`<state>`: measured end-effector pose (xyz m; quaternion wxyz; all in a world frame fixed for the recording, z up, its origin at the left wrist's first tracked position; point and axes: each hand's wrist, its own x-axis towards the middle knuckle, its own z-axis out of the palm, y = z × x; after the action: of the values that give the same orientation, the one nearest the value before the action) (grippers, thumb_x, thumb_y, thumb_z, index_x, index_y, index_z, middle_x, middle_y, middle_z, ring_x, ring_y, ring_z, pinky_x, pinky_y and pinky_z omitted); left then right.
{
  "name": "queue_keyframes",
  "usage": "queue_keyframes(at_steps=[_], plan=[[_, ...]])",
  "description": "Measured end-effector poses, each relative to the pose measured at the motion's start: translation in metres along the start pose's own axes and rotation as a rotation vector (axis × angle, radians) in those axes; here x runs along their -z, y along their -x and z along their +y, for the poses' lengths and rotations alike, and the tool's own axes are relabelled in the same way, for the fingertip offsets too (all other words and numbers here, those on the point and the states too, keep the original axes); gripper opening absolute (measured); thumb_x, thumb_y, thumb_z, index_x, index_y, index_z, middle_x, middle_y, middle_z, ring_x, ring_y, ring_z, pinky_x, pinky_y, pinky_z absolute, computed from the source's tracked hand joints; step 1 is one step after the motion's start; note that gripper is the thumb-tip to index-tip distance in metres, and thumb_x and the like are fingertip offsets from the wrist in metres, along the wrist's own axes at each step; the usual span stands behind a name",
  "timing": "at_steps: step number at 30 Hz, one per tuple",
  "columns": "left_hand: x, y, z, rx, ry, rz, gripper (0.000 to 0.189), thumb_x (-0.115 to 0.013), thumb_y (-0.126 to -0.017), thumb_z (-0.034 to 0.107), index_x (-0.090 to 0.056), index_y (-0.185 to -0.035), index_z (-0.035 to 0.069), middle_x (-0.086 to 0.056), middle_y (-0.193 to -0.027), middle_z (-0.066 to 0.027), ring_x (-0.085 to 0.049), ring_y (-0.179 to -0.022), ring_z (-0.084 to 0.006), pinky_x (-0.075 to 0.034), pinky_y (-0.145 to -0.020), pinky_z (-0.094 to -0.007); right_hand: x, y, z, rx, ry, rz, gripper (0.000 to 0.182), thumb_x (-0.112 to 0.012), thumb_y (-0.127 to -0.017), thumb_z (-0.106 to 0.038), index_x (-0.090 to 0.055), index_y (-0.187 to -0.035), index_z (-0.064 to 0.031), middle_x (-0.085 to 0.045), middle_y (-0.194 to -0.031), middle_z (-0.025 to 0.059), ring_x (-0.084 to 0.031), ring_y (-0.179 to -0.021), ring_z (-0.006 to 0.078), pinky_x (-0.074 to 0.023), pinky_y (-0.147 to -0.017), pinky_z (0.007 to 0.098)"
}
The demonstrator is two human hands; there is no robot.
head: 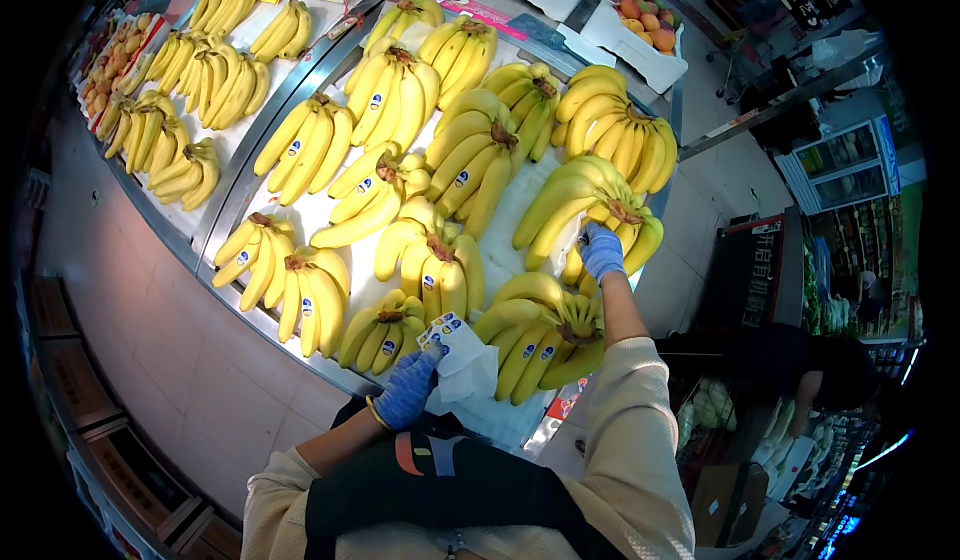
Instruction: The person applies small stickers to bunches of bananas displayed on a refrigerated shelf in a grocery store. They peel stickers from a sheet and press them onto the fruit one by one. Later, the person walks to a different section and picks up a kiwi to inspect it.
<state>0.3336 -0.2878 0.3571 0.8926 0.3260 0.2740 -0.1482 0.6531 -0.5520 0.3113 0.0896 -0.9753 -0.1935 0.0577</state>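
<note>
My left hand [411, 383], in a blue knit glove, pinches a white backing sheet with blue oval stickers [444, 329]. It is low over the near edge of the display, close to a small banana bunch [384, 335]. My right hand [601, 251], gloved alike, reaches into a large yellow-green banana bunch [577, 192] at the right edge. Its fingers are curled beside a strip of white material [568, 243] among the bananas; whether they grip it is hidden. No sticker is visible on that bunch. The nearest large bunch [525, 335] bears two blue stickers.
More banana bunches lie on the white-lined, metal-edged display [277, 106], many with stickers. Mangoes [649, 19] fill a white foam crate behind. Cartons [135, 470] line the lower left beyond the tiled floor [172, 320]. At right, a person [795, 368] bends near some vegetables.
</note>
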Motion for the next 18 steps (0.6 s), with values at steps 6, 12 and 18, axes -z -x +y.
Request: queue_keyframes(at_steps=[6,12,18], plan=[[-0.009,-0.004,0.013,0.057,0.04,0.03,0.027,-0.05,-0.093,0.027,-0.058,-0.103,0.003,-0.061,-0.096,-0.0045,-0.058,-0.086,-0.0107,-0.048,-0.077,-0.0246,-0.002,-0.006,0.008,0.233,0.104,0.172,0.017,-0.065,-0.071,-0.013,-0.055,-0.083,-0.0059,-0.06,-0.082,0.0176,-0.057,-0.075,0.0367,-0.0461,-0.07,0.0445],[-0.004,-0.009,0.007,0.046,0.02,0.037,0.028,-0.051,-0.092,0.028,-0.058,-0.104,0.003,-0.061,-0.095,-0.0041,-0.058,-0.086,-0.0105,-0.047,-0.076,-0.0239,0.005,-0.009,0.006,-0.096,0.05,0.228,0.017,-0.061,-0.076,-0.013,-0.058,-0.091,-0.0072,-0.059,-0.088,0.0168,-0.057,-0.08,0.0358,-0.0459,-0.072,0.0441],[-0.009,-0.008,0.01,-0.002,-0.002,0.035,0.028,-0.052,-0.092,0.028,-0.059,-0.103,0.003,-0.061,-0.093,-0.0036,-0.057,-0.084,-0.009,-0.046,-0.074,-0.0228,0.009,0.022,-0.01,0.022,0.281,0.058,0.029,-0.06,-0.076,-0.015,-0.06,-0.104,-0.0132,-0.057,-0.098,0.0121,-0.056,-0.093,0.0294,-0.0465,-0.078,0.0393]])
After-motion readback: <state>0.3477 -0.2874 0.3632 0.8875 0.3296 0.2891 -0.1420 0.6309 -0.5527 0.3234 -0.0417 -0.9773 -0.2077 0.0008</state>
